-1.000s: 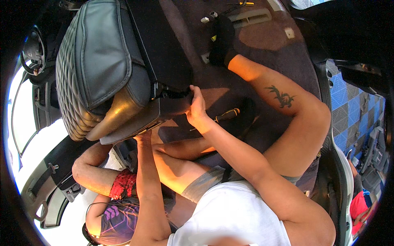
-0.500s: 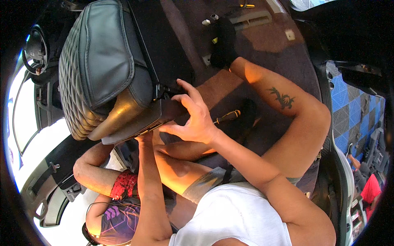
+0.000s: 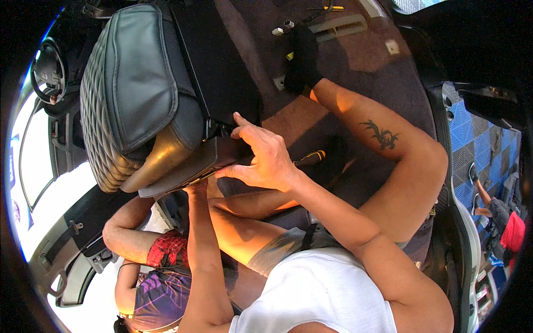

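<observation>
A black car seat (image 3: 141, 83) with quilted leather upholstery fills the upper left, tipped over on the vehicle floor. Along its lower end runs a black plastic side trim (image 3: 186, 169). My right hand (image 3: 264, 155) grips the trim's right end, thumb along the lower edge and fingers over the upper one. My left hand (image 3: 197, 186) reaches up under the trim; its fingers are hidden behind it. Just right of my right wrist lies a screwdriver (image 3: 313, 158) with a yellow and black handle, partly covered by the hand.
Small metal sockets (image 3: 283, 28) and another yellow-handled tool (image 3: 327, 8) lie on the dark carpet (image 3: 355, 111) near a floor vent (image 3: 344, 28). My bent legs surround the work. A co-worker (image 3: 161, 294) crouches at lower left by an open door (image 3: 78, 250). Beyond the right doorway is blue-grey tiled floor (image 3: 472, 144).
My right hand has turned slightly and closed further round the end of the trim, covering more of the screwdriver. The co-worker has shifted a little. My left arm stays nearly still.
</observation>
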Available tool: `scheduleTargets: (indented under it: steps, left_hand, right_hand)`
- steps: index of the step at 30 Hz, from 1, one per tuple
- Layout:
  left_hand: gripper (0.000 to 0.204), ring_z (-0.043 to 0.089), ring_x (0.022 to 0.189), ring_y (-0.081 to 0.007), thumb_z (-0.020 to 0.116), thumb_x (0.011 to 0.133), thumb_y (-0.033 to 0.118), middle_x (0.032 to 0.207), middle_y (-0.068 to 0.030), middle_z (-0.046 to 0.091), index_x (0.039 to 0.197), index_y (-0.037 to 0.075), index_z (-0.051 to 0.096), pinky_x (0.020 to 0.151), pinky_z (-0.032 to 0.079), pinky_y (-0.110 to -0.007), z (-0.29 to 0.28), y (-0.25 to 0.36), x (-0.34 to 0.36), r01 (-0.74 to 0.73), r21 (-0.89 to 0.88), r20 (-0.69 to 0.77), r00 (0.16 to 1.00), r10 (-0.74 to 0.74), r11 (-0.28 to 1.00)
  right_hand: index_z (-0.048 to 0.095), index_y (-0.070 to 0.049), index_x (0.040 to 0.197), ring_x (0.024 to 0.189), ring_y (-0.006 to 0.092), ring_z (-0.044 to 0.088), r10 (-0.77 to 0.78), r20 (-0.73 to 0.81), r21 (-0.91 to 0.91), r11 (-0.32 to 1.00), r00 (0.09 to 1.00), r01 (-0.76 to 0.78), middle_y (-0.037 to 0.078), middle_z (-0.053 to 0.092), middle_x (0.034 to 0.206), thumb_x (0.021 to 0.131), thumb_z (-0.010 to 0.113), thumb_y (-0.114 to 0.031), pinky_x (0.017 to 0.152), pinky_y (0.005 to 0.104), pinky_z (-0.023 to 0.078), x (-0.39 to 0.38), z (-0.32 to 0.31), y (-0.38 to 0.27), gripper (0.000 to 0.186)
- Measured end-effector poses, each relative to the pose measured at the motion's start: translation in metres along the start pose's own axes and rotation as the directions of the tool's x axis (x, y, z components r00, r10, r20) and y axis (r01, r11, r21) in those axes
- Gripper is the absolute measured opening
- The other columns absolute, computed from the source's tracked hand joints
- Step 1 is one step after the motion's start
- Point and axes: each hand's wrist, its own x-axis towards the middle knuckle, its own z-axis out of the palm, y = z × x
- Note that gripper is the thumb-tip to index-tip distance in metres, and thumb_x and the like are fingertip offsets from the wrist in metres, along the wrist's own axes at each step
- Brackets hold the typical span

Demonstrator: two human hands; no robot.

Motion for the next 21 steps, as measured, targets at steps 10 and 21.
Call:
scheduleTargets:
  steps: [10, 21]
  left_hand:
    - [0.081, 0.029, 0.147, -0.0291, 0.045, 0.093, 0.067, 0.161, -0.006, 0.031, 0.156, 0.019, 0.029, 0.12, 0.018, -0.056, 0.0, 0.002, -0.002, 0.048, 0.454, -0.108, 0.994, 0.002, 0.89]
    - [0.077, 0.049, 0.131, -0.034, 0.05, 0.089, 0.067, 0.145, -0.0109, 0.051, 0.145, 0.014, 0.047, 0.112, 0.035, -0.056, 0.012, 0.012, -0.006, 0.066, -0.116, -0.265, 0.959, -0.095, 0.991]
  right_hand:
    - [0.059, -0.004, 0.109, 0.107, 0.0436, 0.065, 0.01, 0.024, -0.047, 0.999, 1.0, -0.009, 0.034, 0.057, 0.127, 0.065, 0.087, -0.051, 0.081, 0.0428, 0.057, -0.003, 0.003, -0.003, 0.07]
    - [0.059, -0.006, 0.115, 0.097, 0.0501, 0.066, 0.06, 0.017, -0.044, 0.997, 0.998, -0.06, 0.04, 0.051, 0.133, 0.067, 0.083, -0.056, 0.079, 0.0454, 0.057, -0.002, 0.004, -0.012, 0.074]
